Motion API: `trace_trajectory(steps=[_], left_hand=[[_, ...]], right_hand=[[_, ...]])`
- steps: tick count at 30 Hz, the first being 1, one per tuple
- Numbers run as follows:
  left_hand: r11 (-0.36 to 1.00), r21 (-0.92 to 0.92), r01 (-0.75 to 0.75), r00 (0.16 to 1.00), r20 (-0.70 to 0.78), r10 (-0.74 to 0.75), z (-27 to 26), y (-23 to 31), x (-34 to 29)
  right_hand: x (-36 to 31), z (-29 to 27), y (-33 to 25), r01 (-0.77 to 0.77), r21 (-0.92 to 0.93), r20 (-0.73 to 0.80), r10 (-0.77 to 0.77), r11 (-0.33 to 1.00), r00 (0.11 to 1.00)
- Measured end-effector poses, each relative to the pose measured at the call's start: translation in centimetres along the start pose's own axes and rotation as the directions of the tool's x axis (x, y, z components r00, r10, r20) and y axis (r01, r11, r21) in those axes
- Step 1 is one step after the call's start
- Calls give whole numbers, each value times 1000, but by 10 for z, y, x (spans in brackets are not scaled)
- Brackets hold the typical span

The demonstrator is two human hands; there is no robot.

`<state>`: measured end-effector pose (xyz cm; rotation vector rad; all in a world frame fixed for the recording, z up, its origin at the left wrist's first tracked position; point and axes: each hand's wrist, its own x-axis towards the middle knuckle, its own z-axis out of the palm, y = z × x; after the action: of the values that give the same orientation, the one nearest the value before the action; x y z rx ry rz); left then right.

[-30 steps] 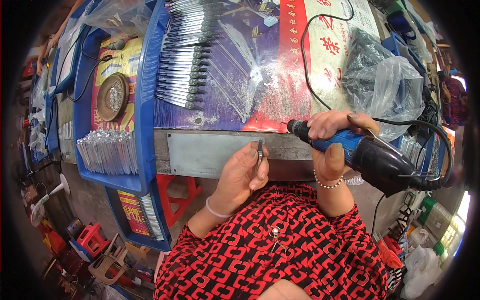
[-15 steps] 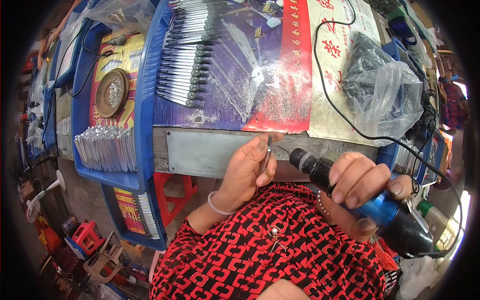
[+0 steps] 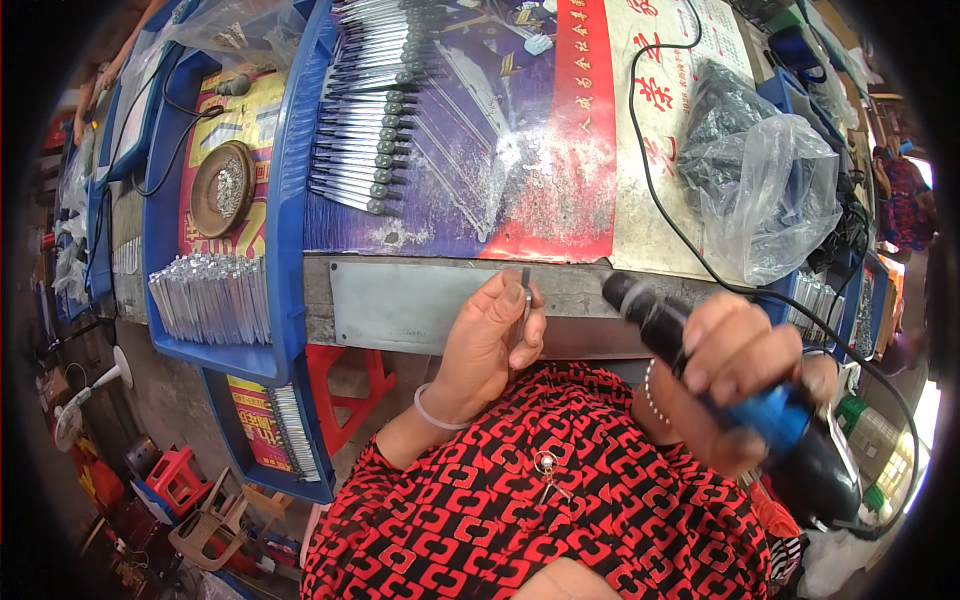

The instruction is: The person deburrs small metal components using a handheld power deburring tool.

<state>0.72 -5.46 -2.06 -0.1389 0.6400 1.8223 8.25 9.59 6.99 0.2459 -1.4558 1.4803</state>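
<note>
The right hand [image 3: 735,350] grips a power tool [image 3: 662,326], its nose apart from the left hand [image 3: 488,340], open room between them. The left hand pinches a small metal piece [image 3: 526,284] near the table [image 3: 585,292] edge. Beyond, metal strips [image 3: 212,303] stand packed in a blue tray [image 3: 290,210]; farther, lined-up rods [image 3: 375,150] look finished, though what remains cannot be told.
</note>
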Motion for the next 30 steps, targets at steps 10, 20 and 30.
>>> trace_trajectory(steps=[10,20,30], left_hand=[[966,-245,-87,987,108,117,-13,0,-4],[955,-296,-3,982,177,58,-23,4,-6],[959,-284,16,955,288,69,-19,9,-6]], right_hand=[[2,-11,75,-7,-78,-193,-8,997,981],[4,-3,101,-167,-180,-236,122,970,964],[10,11,78,-92,35,-230,98,995,968]])
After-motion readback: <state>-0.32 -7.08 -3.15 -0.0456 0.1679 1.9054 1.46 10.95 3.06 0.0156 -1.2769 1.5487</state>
